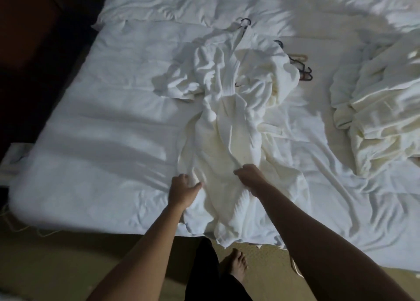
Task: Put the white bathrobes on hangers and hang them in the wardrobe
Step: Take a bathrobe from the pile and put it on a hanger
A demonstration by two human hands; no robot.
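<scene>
— What are the hands doing?
— The left hand and right hand each pinch folds of a white robe, low centre.
— Where does the robe lie?
— Stretched up the bed toward a hanger, upper centre.

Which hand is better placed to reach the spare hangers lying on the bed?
Right, probably. The spare hangers lie right of the bathrobe, on the right hand's side. The left hand would have to cross the robe. Both hands grip its lower fabric now.
</scene>
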